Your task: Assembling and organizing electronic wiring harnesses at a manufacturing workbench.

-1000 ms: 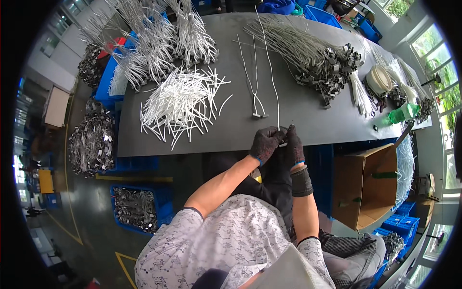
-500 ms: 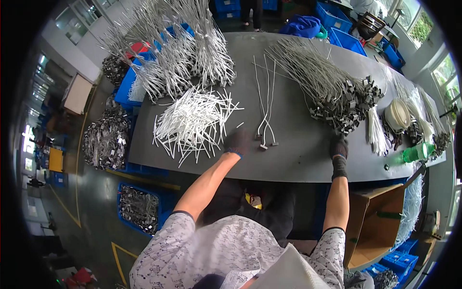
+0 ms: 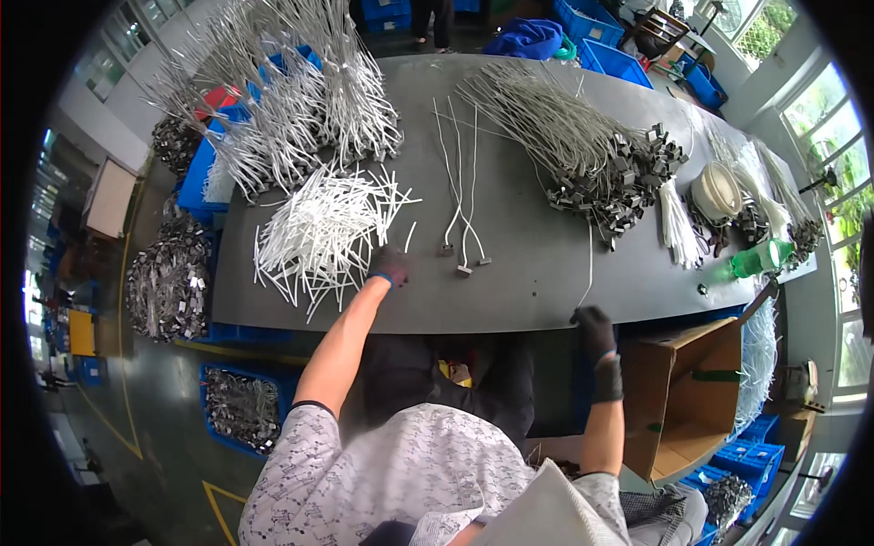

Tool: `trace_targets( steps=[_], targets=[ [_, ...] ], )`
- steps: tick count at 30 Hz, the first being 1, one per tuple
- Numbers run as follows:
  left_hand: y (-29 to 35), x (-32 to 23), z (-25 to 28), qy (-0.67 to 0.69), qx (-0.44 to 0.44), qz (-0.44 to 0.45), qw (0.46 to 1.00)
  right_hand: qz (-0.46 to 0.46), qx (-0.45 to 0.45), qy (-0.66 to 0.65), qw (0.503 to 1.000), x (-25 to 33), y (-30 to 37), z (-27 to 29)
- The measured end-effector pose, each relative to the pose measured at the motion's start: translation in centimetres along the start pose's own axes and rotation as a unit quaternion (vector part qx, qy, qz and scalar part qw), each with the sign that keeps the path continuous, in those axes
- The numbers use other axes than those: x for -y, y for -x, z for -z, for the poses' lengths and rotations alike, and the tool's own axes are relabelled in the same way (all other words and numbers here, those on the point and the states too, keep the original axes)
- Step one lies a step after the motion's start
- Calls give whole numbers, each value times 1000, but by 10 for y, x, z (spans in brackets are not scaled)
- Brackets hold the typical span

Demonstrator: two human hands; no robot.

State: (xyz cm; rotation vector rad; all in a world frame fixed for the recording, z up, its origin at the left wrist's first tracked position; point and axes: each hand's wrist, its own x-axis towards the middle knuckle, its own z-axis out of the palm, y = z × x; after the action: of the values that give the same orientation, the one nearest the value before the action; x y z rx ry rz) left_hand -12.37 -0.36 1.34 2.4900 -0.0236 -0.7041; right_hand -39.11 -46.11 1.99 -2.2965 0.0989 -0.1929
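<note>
My right hand [image 3: 594, 332], in a dark glove with a wristband, is closed at the table's front edge on the end of a thin wire [image 3: 591, 264]. That wire stretches up to the heap of grey wires with dark block-shaped connectors [image 3: 610, 196]. My left hand [image 3: 390, 266], also gloved, rests at the right edge of a pile of short white tubes [image 3: 319, 227]. Its fingers are too blurred and small to read. A single white tube [image 3: 410, 238] lies beside them. Between my hands, three wires with white sleeves and small connectors [image 3: 464, 232] lie apart on the table.
Tall bundles of white-ended wires [image 3: 337, 109] stand at the table's far left. At right are a round cream tub [image 3: 716, 191], a green bottle [image 3: 760, 258] and white tie-like strips [image 3: 678, 227]. An open cardboard box [image 3: 683, 391] stands below right, a blue crate of parts [image 3: 241, 407] below left.
My right hand has drawn back from the connector heap toward the table edge, pulling a wire out straight. My left hand stays by the tubes; the loose tube there has turned. The view has shifted.
</note>
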Motion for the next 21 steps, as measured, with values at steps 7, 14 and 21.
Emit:
trace_targets(
  steps=[7,14,21],
  targets=[
    [23,-2,-24,597,129,79,788,-220,282,180,916,-4,229,-75],
    [51,-113,-71,739,217,-15,638,-169,122,183,961,17,253,-101],
    [95,-184,-49,799,45,-72,595,-130,109,218,961,52,177,-98]
  ],
)
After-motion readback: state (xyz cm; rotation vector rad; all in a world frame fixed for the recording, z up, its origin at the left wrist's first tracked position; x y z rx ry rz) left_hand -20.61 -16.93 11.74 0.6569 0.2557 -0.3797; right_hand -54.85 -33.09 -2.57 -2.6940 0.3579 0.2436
